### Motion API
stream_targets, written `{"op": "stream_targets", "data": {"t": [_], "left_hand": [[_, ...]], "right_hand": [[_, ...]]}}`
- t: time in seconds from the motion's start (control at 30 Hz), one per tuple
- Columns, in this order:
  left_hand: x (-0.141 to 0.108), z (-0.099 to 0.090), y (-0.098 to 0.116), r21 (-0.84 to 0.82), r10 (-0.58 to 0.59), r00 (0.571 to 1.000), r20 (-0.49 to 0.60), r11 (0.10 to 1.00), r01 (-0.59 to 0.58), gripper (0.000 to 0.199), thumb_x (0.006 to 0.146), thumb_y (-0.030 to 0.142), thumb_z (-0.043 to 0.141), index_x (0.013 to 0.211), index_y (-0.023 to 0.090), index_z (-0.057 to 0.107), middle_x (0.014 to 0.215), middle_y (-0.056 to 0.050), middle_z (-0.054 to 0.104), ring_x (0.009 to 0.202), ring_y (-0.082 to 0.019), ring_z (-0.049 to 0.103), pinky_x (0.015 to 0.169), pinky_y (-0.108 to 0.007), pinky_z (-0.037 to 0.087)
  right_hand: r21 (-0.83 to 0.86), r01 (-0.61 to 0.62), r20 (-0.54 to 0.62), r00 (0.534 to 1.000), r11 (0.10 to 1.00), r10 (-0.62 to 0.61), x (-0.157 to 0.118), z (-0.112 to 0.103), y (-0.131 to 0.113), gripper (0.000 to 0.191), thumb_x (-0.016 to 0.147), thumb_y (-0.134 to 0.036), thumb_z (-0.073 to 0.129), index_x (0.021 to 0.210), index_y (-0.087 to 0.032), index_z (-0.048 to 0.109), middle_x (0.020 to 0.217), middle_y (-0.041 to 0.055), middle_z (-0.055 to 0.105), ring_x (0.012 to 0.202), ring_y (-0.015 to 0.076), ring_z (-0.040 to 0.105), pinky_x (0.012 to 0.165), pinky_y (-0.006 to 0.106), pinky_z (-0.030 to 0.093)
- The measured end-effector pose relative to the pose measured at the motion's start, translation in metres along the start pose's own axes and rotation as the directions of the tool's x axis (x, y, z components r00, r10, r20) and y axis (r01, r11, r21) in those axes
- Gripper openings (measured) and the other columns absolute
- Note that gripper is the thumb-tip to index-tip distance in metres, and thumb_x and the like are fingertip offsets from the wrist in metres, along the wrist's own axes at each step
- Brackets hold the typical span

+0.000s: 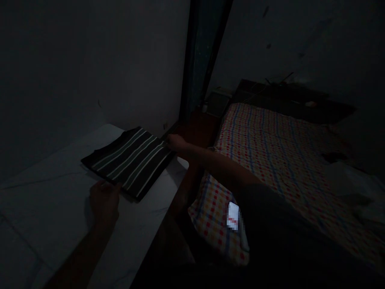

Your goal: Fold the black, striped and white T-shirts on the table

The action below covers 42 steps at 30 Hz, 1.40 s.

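A folded dark shirt with pale stripes (129,162) lies flat on a white sheet-covered surface (51,208). My left hand (104,202) is at the shirt's near edge, its fingertips touching the fabric. My right hand (176,141) reaches across to the shirt's far right corner and rests against it. The dim light hides whether either hand has a grip on the cloth.
A dark wooden ledge (192,136) runs beside the white surface. Beyond it is a bed with a checked cover (270,160), and a small white packet (233,216) lies on the cover. A wall stands behind the white surface, and a dark upright post (200,52) rises at the back.
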<state>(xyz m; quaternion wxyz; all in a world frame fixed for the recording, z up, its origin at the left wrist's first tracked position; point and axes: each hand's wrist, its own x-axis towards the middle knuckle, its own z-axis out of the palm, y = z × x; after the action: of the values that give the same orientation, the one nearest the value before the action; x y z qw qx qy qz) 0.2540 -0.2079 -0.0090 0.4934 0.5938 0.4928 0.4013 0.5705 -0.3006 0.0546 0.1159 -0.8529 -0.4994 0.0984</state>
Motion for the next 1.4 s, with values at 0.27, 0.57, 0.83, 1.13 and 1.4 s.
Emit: {"op": "stream_targets", "data": {"t": [0.27, 0.57, 0.83, 1.13, 1.4], "left_hand": [[0.034, 0.045, 0.031, 0.509, 0.527, 0.64, 0.56, 0.391, -0.767, 0.05, 0.097, 0.038, 0.049, 0.142, 0.017, 0.054, 0.156, -0.019, 0.044, 0.151, -0.039, 0.025, 0.12, -0.065, 0.015], [0.041, 0.053, 0.023, 0.614, 0.37, 0.669, 0.644, 0.271, -0.741, 0.054, 0.101, 0.046, 0.044, 0.149, 0.022, 0.05, 0.16, -0.016, 0.04, 0.152, -0.037, 0.025, 0.121, -0.064, 0.007], [0.045, 0.057, 0.006, 0.664, 0.336, 0.689, 0.642, 0.205, -0.719, 0.059, 0.102, 0.054, 0.035, 0.151, 0.023, 0.047, 0.158, -0.017, 0.043, 0.149, -0.038, 0.032, 0.119, -0.065, 0.015], [0.052, 0.048, 0.014, 0.729, 0.336, 0.733, 0.592, 0.165, -0.664, 0.06, 0.103, 0.057, 0.028, 0.149, 0.025, 0.05, 0.157, -0.013, 0.046, 0.149, -0.038, 0.032, 0.119, -0.066, 0.015], [0.056, 0.046, -0.008, 0.724, 0.382, 0.756, 0.532, 0.258, -0.64, 0.061, 0.102, 0.059, 0.029, 0.151, 0.028, 0.047, 0.157, -0.013, 0.045, 0.149, -0.04, 0.031, 0.12, -0.065, 0.016]], "right_hand": [[-0.159, 0.352, -0.104, 0.923, 0.922, -0.371, 0.001, 0.046, -0.064, 0.064, 0.103, -0.045, 0.046, 0.155, -0.01, 0.034, 0.163, 0.0174, 0.032, 0.152, 0.0311, 0.024, 0.122, 0.047, 0.022], [-0.201, 0.354, -0.065, 0.926, 0.914, -0.373, 0.011, 0.061, -0.064, 0.07, 0.102, -0.056, 0.039, 0.158, -0.014, 0.032, 0.165, 0.0162, 0.026, 0.153, 0.0332, 0.019, 0.122, 0.055, 0.016], [-0.195, 0.284, -0.013, 0.956, 0.939, -0.292, 0.019, 0.083, -0.06, 0.074, 0.103, -0.062, 0.028, 0.16, -0.015, 0.029, 0.167, 0.0166, 0.022, 0.153, 0.0368, 0.019, 0.119, 0.056, 0.022], [-0.238, 0.269, -0.003, 0.961, 0.933, -0.278, 0.02, 0.086, -0.058, 0.072, 0.103, -0.061, 0.028, 0.16, -0.017, 0.028, 0.167, 0.0145, 0.022, 0.153, 0.0346, 0.02, 0.12, 0.054, 0.021], [-0.255, 0.285, -0.046, 0.951, 0.924, -0.306, 0.026, 0.105, -0.047, 0.072, 0.103, -0.059, 0.029, 0.16, -0.016, 0.029, 0.167, 0.0142, 0.022, 0.153, 0.0339, 0.02, 0.12, 0.054, 0.021]]}}
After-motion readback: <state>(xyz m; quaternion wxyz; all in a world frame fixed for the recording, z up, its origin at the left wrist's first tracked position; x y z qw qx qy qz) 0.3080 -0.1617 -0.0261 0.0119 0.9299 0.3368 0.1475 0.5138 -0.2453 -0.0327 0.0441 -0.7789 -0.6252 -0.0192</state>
